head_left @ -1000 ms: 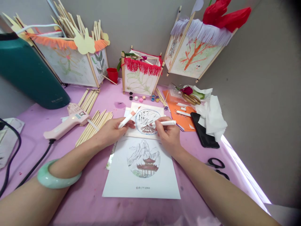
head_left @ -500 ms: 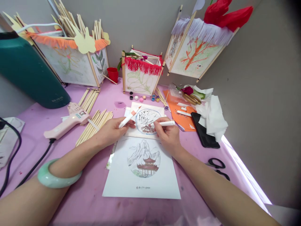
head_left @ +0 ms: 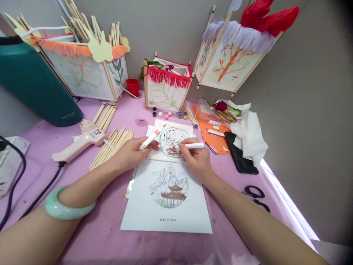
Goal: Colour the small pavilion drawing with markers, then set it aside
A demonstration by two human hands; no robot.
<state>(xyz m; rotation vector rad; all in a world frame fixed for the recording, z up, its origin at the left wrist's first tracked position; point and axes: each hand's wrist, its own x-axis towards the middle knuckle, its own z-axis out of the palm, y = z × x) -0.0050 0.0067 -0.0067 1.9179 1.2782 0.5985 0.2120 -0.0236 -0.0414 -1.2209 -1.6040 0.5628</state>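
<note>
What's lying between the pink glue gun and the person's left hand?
A bundle of wooden sticks lies between the glue gun and the left hand, seen in the head view.

The left hand conceals the lower end of the pink-capped marker. The right hand covers part of the white marker and the lower right corner of the drawing. Scissors: blades hidden under the right forearm. Printed caption: too small to read. Teal housing: cut off at the left edge.

Matt paper sheet, glossy jade-like bangle, bare wood sticks, smooth plastic marker.
</note>
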